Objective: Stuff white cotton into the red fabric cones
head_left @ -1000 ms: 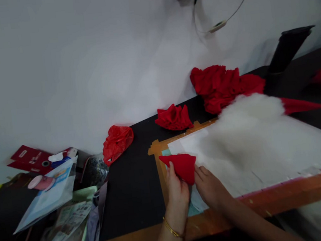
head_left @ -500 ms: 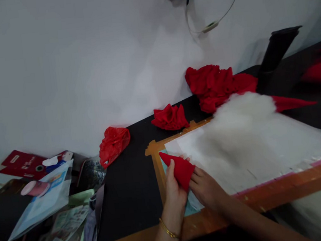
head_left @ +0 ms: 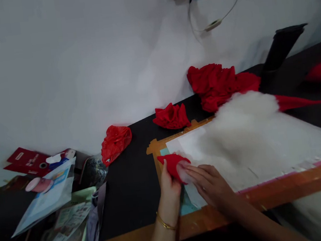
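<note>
A red, cone-shaped cloth piece (head_left: 170,164) is clamped in the left grip (head_left: 169,183), its long axis running from a leftward tip to a mouth beside the right grip (head_left: 209,182), whose hold on the white, fluffy fibre (head_left: 181,171) there cannot be told.

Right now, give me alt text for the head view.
The left hand holds a red cloth cone; the right hand touches whitish material at its wide end. White fluff and heaped red cloth lie on the table beyond.
</note>
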Demonstrator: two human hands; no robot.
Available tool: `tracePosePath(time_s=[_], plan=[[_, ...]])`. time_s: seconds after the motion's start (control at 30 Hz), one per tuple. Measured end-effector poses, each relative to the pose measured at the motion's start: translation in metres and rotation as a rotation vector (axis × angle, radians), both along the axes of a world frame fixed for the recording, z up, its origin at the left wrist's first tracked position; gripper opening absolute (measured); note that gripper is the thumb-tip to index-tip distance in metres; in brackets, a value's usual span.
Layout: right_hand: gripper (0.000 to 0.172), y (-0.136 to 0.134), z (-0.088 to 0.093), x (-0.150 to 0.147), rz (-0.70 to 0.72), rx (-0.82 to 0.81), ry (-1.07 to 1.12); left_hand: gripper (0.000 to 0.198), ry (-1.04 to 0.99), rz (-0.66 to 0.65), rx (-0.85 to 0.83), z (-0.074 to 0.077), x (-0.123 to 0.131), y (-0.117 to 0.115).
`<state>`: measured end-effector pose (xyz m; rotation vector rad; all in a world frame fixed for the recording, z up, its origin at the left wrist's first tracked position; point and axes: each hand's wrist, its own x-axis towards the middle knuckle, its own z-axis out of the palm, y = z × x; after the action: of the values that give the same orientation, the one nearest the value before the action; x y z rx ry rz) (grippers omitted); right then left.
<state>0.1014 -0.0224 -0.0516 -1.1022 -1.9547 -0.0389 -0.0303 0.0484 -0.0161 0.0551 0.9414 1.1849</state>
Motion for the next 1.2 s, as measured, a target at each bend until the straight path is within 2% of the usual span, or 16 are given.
tracePosePath(time_s=[0.1, 0.2, 0.37, 0.5, 0.57, 0.73, 0.8, 0.9, 1.0, 1.1, 1.2], plan=[[0.026, 0.01, -0.002, -0.009, 0.0, 0.006, -0.098, 0.04, 0.003, -0.079, 0.009, 0.003, 0.007, -0.007], [0.018, 0.017, -0.003, -0.012, 0.0, -0.017, -0.131, 0.028, 0.089, -0.032, 0.025, 0.003, 0.01, -0.01], [0.024, 0.012, 0.002, -0.009, 0.001, -0.062, -0.069, 0.025, 0.157, 0.071, 0.031, -0.005, 0.006, -0.007], [0.023, 0.009, 0.001, -0.01, 0.006, -0.028, -0.04, 0.036, 0.096, -0.029, 0.024, -0.006, 0.012, -0.014], [0.021, 0.01, 0.001, -0.009, 0.007, -0.031, -0.05, 0.033, 0.075, -0.058, 0.028, -0.006, 0.013, -0.017], [0.036, 0.005, 0.004, -0.002, 0.039, -0.037, -0.005, 0.02, 0.066, 0.026, 0.008, -0.006, 0.003, -0.007], [0.04, 0.003, 0.005, -0.001, 0.016, -0.012, 0.041, 0.022, 0.031, 0.021, 0.007, -0.003, -0.001, -0.005], [0.034, 0.006, 0.005, -0.004, -0.001, 0.012, 0.04, 0.031, -0.019, -0.025, 0.028, 0.001, 0.0, -0.008], [0.021, 0.014, 0.002, -0.007, -0.034, 0.009, -0.016, 0.023, -0.02, -0.082, 0.024, -0.002, 0.005, -0.016], [0.023, 0.016, 0.001, -0.005, -0.086, -0.014, -0.017, 0.014, 0.018, -0.033, 0.007, -0.008, 0.006, -0.015], [0.036, 0.011, 0.005, 0.004, -0.072, -0.026, 0.035, 0.017, 0.004, 0.01, 0.009, -0.011, 0.001, -0.008]])
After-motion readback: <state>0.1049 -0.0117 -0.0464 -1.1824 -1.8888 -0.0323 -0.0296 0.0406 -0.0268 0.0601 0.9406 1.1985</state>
